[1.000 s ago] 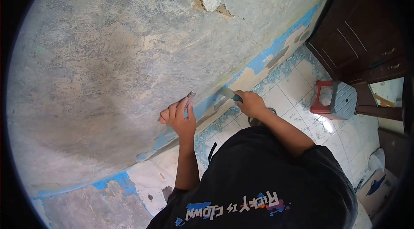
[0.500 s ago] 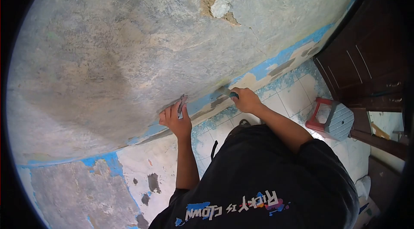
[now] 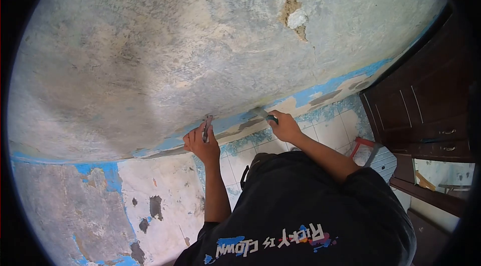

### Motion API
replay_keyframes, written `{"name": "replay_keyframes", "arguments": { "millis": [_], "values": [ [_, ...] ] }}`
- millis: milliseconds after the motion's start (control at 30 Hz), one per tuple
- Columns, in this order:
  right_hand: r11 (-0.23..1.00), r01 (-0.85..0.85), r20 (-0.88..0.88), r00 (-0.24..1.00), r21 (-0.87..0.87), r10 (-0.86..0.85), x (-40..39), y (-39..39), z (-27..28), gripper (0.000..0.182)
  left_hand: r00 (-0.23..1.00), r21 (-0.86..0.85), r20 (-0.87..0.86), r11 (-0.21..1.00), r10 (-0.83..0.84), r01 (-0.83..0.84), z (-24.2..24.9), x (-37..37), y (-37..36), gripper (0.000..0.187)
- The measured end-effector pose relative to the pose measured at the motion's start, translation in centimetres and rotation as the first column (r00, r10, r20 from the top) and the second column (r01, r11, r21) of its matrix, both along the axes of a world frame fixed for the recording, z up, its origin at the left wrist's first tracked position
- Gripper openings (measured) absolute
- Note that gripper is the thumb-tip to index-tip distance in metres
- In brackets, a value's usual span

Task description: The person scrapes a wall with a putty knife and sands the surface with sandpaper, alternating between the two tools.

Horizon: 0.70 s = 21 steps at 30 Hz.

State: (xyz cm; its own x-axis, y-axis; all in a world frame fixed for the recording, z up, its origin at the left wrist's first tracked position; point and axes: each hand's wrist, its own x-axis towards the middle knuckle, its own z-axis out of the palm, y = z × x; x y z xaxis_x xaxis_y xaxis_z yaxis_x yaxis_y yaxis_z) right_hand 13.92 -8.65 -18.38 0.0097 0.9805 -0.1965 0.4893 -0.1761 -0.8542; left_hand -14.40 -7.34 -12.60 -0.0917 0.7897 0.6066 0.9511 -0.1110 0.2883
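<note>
My right hand (image 3: 286, 126) is closed round the dark green handle of a putty knife (image 3: 261, 112). Its flat blade meets the blue paint strip (image 3: 235, 118) low on the wall. To the left, my left hand (image 3: 201, 143) grips a slim greyish-pink hand tool (image 3: 207, 126), tip up against the wall just above that strip; its exact kind is not clear. Bare grey and tan plaster (image 3: 165, 65) covers the wall above both hands.
A hole with crumbling brown filling (image 3: 291, 8) breaks the upper wall. At right stand a red and grey step stool (image 3: 378, 161) and dark brown cabinets (image 3: 416, 100). Blue paint flakes litter the white tiles (image 3: 325, 128). A patchy second wall (image 3: 170, 191) is at lower left.
The view has turned, so the wall hole sits further right and the stool lower. Both hands remain near the blue strip, still holding their tools; the putty knife's blade shows more.
</note>
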Motion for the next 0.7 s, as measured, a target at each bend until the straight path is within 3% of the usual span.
{"name": "replay_keyframes", "arguments": {
  "millis": [300, 467, 567, 700],
  "values": [
    [0.997, 0.064, 0.075, 0.995, -0.045, -0.061, -2.0, -0.1, 1.7, 0.03, 0.999, 0.014, 0.007, 0.999, -0.051, 0.051, 1.1, -4.2, 0.2, 0.024],
    [0.994, 0.097, 0.193, 0.977, -0.052, -0.085, -4.8, -0.1, -1.0, 0.027, 0.989, -0.004, 0.016, 0.989, -0.149, 0.149, 2.0, -7.1, 0.8, 0.023],
    [0.985, 0.172, 0.225, 0.961, -0.027, -0.162, -6.7, -1.6, 2.4, 0.026, 0.981, 0.002, 0.03, 0.982, -0.19, 0.19, 2.5, -8.8, 1.2, 0.023],
    [0.974, 0.223, 0.344, 0.919, -0.045, -0.194, -7.9, -1.8, 3.0, 0.026, 0.958, 0.018, 0.037, 0.959, -0.283, 0.283, 2.6, -10.2, 1.8, 0.023]
  ]
}}
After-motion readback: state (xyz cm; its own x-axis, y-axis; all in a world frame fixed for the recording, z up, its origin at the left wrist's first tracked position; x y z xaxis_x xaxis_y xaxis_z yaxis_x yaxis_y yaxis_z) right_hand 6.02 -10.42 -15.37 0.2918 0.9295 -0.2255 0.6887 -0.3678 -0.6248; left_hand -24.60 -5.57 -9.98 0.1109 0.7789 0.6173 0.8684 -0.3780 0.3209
